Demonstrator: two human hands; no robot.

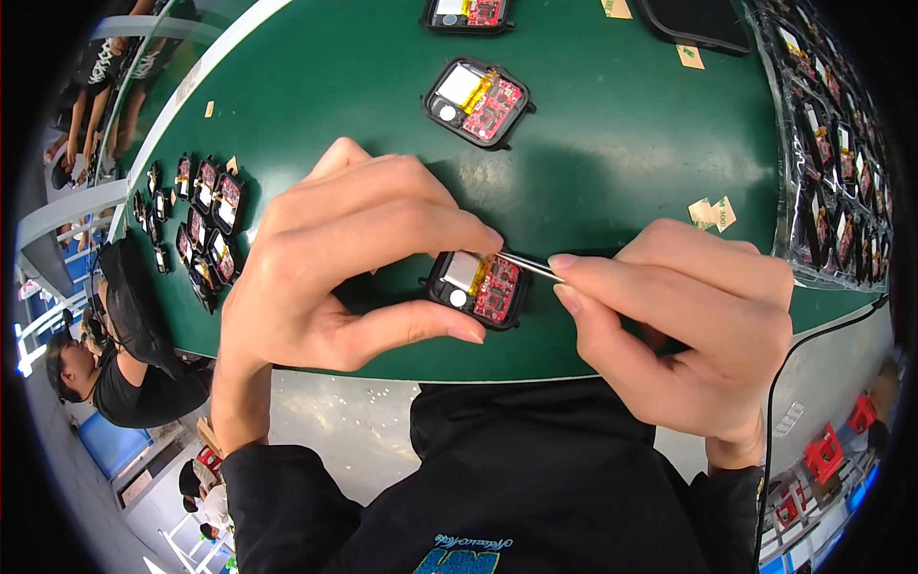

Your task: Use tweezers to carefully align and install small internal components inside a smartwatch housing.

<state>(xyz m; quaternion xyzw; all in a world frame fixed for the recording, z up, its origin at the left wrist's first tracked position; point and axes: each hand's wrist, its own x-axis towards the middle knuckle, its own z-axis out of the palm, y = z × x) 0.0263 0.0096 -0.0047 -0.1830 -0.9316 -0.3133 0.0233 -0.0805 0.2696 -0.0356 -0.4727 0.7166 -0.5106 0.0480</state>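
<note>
On the table before me lies a small black device housing [478, 289] with a red circuit board, a white battery cell, yellow tape and a round white spot inside. My left hand [359, 258] grips this housing between thumb and forefinger, at its lower and upper edges. In my right hand [684, 316] is a pair of thin metal tweezers [531, 266], pinched between thumb and forefinger. The tips reach the housing's upper edge, by my left fingertip; what they touch there is too small to make out.
A similar open housing [478, 103] lies farther off, with another [469, 13] beyond it. Several more [206, 215] are clustered at left. A clear tray [832, 153] full of housings stands at right, near a black pad [696, 21] and paper stickers [711, 213]. A cable [790, 354] hangs at right.
</note>
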